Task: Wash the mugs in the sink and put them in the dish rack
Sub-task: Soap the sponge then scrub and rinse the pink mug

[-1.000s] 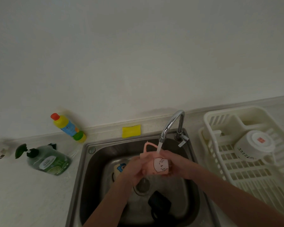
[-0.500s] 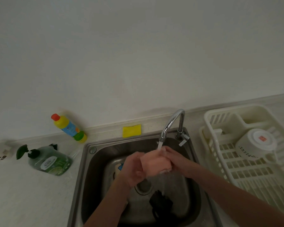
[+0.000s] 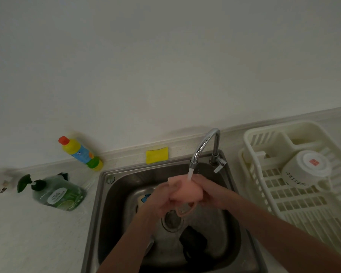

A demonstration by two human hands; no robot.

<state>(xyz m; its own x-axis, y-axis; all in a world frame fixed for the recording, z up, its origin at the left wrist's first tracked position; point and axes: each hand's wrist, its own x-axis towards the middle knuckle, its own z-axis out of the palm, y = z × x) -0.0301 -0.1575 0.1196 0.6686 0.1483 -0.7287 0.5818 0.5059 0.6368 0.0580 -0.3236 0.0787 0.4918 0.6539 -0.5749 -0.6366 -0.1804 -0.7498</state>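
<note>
Holding the pink mug [image 3: 185, 191] under the running water, I am gripping it from both sides: my left hand [image 3: 161, 200] is curling round its left side and my right hand [image 3: 211, 191] is wrapping the right. It is a smooth, matte, rounded mug, lying on its side over the middle of the steel sink [image 3: 104, 203], its long axis running roughly left to right. Its thin loop handle [image 3: 187, 210] is pointing down toward the drain [image 3: 172, 220]; which end is the mouth I cannot tell. The stream is falling from the curved chrome faucet [image 3: 204, 146] onto the mug's top. Another mug with a blue mark [image 3: 144, 199] is lying in the basin behind my left wrist, and something dark [image 3: 193, 243] is lying near the front. A glossy white mug [image 3: 305, 170] is sitting upside down in the slotted white plastic dish rack [image 3: 295, 209] to the right.
</note>
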